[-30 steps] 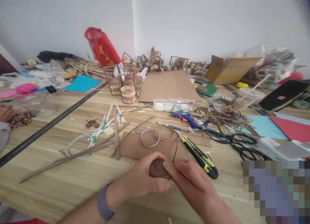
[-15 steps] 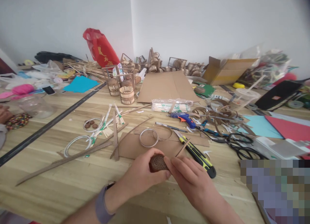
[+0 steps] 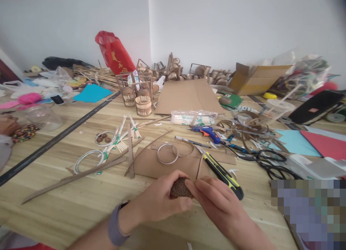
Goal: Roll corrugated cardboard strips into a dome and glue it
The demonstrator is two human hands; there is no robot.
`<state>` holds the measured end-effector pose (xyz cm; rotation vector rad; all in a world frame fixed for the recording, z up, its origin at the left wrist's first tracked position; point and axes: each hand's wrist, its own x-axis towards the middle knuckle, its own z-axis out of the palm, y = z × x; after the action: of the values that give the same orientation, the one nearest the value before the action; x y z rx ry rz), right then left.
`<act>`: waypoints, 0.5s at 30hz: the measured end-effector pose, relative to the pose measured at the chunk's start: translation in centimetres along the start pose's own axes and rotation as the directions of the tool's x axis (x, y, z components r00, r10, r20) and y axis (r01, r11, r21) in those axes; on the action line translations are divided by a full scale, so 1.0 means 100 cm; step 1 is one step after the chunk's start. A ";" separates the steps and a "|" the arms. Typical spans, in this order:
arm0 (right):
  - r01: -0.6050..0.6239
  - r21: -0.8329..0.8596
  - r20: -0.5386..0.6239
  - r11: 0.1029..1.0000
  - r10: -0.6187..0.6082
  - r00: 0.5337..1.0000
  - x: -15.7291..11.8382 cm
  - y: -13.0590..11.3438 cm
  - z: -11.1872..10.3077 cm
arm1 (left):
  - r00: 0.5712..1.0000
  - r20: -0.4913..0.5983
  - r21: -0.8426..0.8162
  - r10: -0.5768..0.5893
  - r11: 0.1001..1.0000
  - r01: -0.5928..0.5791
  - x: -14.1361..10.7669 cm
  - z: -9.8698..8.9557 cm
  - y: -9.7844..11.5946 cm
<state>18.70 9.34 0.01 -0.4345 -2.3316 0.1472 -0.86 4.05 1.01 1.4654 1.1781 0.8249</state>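
A brown coil of tightly wound corrugated cardboard strip [image 3: 181,188] sits in the curve of my left hand [image 3: 158,197], its spiral face turned up. My right hand [image 3: 220,199] pinches at the coil's right side, where a loose cardboard strip [image 3: 199,166] sticks up from between the fingers. Just beyond lies a flat cardboard piece [image 3: 146,163] with a pale ring [image 3: 159,154] on it. A black and yellow utility knife [image 3: 223,172] rests to the right of my hands.
Beyond are a blue glue gun [image 3: 207,131], a pen [image 3: 192,141], black scissors [image 3: 270,156] and curled cardboard strips [image 3: 247,129]. Small bucket-like baskets [image 3: 143,105] stand further back. At left, a glass jar [image 3: 44,118] stands near another person's hand [image 3: 9,124].
Both hands and the coil sit slightly lower and further right in view. The loose strip has swung from leaning right to nearly upright. Surroundings shift slightly right with the camera.
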 end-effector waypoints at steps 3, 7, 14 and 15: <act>0.080 -0.084 -0.020 0.993 -0.082 0.996 0.011 -0.003 -0.005 | 0.995 -0.094 0.115 -0.014 0.993 0.025 0.005 0.001 -0.004; 0.161 -0.160 0.054 0.974 -0.154 0.987 0.016 -0.005 -0.001 | 0.993 -0.110 0.202 -0.052 0.977 0.074 0.007 0.000 -0.003; 0.024 -0.203 -0.169 0.979 -0.059 0.984 -0.003 -0.002 0.013 | 0.983 -0.178 0.174 0.040 0.985 -0.009 0.004 -0.005 -0.001; -0.020 -0.179 -0.248 0.984 -0.025 0.968 -0.004 -0.002 0.012 | 0.979 -0.190 0.186 0.072 0.982 -0.037 0.003 -0.006 -0.002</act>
<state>18.10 9.07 -1.07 -0.5088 -2.1038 -0.1162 -1.36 4.54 0.88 1.5985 1.3963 0.9366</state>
